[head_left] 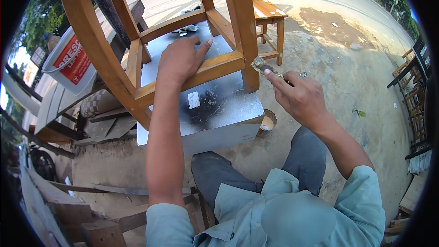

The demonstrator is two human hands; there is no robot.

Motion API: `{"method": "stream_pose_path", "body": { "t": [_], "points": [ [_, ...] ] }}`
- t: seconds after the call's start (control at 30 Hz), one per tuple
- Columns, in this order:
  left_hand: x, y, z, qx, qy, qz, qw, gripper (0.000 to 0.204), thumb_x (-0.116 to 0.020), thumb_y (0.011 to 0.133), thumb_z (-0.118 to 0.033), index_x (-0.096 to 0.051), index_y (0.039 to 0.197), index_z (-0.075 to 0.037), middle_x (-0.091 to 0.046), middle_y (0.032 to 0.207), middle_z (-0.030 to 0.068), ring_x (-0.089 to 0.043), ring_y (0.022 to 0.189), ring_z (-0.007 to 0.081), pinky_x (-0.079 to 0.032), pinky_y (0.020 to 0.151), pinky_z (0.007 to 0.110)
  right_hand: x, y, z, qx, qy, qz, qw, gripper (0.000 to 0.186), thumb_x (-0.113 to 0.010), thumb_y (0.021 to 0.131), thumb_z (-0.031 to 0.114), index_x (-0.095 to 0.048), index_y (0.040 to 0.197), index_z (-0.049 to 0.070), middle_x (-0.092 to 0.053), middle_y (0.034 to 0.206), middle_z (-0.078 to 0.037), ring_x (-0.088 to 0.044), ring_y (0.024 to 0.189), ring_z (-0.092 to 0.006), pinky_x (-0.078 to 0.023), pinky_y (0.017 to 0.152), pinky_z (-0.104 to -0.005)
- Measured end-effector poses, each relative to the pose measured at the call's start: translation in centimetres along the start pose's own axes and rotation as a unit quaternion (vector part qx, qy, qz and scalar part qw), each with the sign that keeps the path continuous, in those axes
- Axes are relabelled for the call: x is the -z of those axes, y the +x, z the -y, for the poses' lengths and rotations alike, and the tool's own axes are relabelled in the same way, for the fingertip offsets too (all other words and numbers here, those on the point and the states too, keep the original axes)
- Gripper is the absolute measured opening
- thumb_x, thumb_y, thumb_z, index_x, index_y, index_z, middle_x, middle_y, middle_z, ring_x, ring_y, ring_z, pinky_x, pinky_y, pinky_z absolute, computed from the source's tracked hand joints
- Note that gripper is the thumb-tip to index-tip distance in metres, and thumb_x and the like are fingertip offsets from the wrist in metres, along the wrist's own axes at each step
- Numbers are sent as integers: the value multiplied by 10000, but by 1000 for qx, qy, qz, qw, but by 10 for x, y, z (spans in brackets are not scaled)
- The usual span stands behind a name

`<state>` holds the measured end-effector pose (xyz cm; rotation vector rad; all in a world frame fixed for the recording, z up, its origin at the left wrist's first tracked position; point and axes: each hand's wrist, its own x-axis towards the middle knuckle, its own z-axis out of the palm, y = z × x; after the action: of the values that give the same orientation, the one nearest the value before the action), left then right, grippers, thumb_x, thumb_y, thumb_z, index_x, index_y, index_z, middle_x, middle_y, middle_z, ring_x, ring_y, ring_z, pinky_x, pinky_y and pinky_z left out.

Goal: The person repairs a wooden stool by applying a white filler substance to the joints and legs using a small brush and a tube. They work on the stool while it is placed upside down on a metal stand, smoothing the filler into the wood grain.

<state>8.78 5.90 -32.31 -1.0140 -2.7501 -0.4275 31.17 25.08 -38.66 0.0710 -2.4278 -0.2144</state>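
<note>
A brown wooden frame with legs and low rails, like a stool or chair, stands on a silvery metal-topped box in front of me. My left hand lies palm down over its near rail; the thumb is spread and the fingertips are partly hidden. My right hand is closed round a small putty knife, whose end is smeared with pale, crumbly paste. That end is close to the frame's right front leg; whether they touch I cannot tell. A crumpled cloth or wrapper lies farther back on the box.
Beside the box's right edge stands a small open container with pale stuff inside. A wooden stool is farther back, near the road. At left, a white bucket sits by a plank bench. Stacked wooden furniture lines the right side.
</note>
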Motion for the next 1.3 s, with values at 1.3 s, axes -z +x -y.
{"method": "stream_pose_path", "body": {
  "t": [1.3],
  "points": [
    [1, -2, 2, 6, -13, -14, 1000, 558, -463, 990, -555, -723, 1097, -73, -716, 1012, 202, -669, 983, 389, -505, 916, 475, -24, -2, 23, -45, 102, 45, 993, 476, -699, 827, 191, -646, 1297, 137, -550, 663, -71, -604, 557, -249, -481, 515, -394]
  ]
}}
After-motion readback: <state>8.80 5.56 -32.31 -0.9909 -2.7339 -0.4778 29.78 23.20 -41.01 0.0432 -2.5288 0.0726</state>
